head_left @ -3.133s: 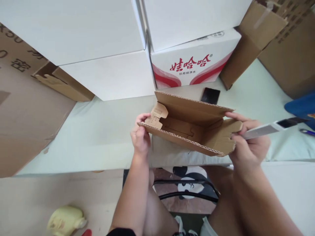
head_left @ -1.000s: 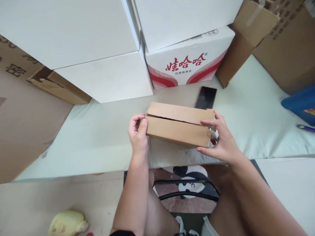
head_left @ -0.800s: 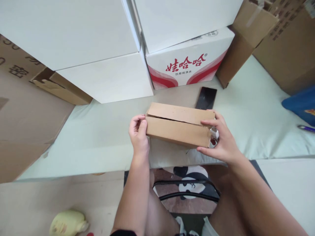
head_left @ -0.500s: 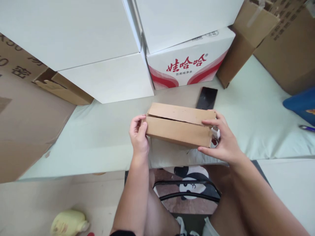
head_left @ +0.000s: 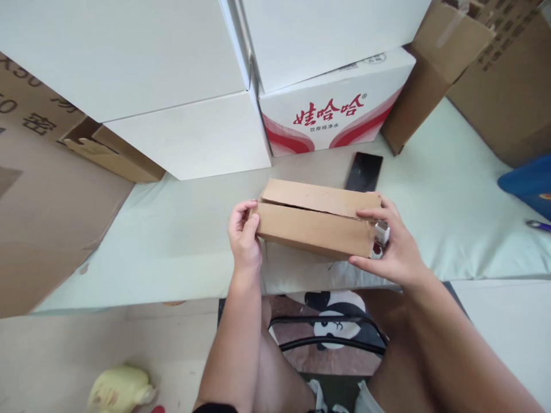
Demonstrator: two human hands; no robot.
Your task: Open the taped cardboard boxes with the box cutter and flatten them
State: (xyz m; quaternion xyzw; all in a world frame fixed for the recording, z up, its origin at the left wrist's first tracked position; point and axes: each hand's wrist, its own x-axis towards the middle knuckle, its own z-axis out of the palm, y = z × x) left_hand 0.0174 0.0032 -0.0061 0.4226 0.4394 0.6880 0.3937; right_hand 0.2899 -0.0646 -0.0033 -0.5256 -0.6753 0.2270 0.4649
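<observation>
A long brown cardboard box is held between both hands just above the pale green cloth. A narrow gap runs along the seam of its top flaps. My left hand pinches the box's left end, thumb on the near side. Around the right end, my right hand has its thumb below and fingers on top. At that right end, close to my palm, a small white piece sticks out; I cannot make out what it is. Just behind the box lies a dark phone.
White boxes and a white and red carton stand at the back. Brown cartons flank both sides. A blue object and a purple pen lie at right. On the floor is a yellow bottle.
The whole view has shifted very slightly. Both hands keep the same hold on the cardboard box, which stays in nearly the same place.
</observation>
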